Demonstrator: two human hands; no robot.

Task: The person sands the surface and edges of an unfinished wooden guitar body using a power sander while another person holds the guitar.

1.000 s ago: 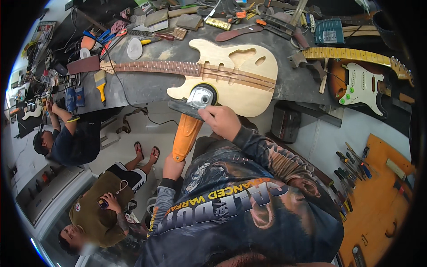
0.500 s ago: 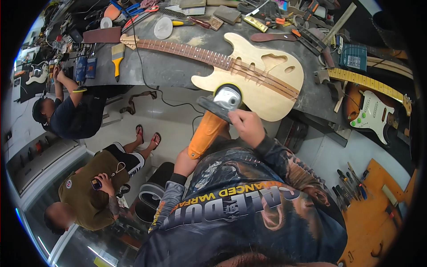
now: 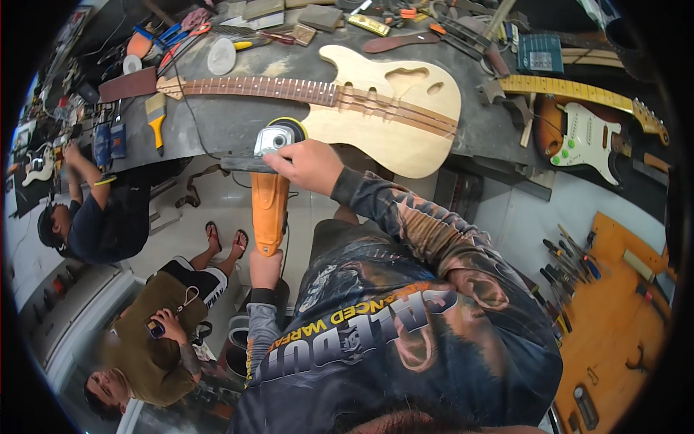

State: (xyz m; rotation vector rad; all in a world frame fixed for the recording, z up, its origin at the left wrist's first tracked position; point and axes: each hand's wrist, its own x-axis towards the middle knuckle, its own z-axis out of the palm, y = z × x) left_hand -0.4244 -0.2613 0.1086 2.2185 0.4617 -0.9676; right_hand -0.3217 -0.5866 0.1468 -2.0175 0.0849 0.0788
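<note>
My left hand [image 3: 266, 269] is closed around the rear end of an orange angle grinder [image 3: 270, 206]. My right hand [image 3: 312, 165] grips the tool near its silver head and black side handle; its fingertips are partly hidden. At the head, a round pad with a yellow rim [image 3: 291, 129] sits by the lower horn of an unfinished electric guitar body [image 3: 397, 108]. Whether pad and wood touch, I cannot tell. Pale wood with a dark centre stripe and routed cavities makes up the body. Its fretted neck [image 3: 260, 88] runs left along the bench.
The grey bench [image 3: 217, 126] holds a yellow-handled brush [image 3: 155, 123], a white disc [image 3: 221, 56] and scattered tools. A sunburst guitar [image 3: 582, 137] lies at right. Two other people, one in dark blue [image 3: 108, 210] and one in brown [image 3: 155, 333], are at left. A thin cable hangs across the bench edge.
The grinder has moved left along the guitar body's near edge, from below the body toward the neck side, and stands more upright. Both hands moved with it. The whole view has shifted slightly.
</note>
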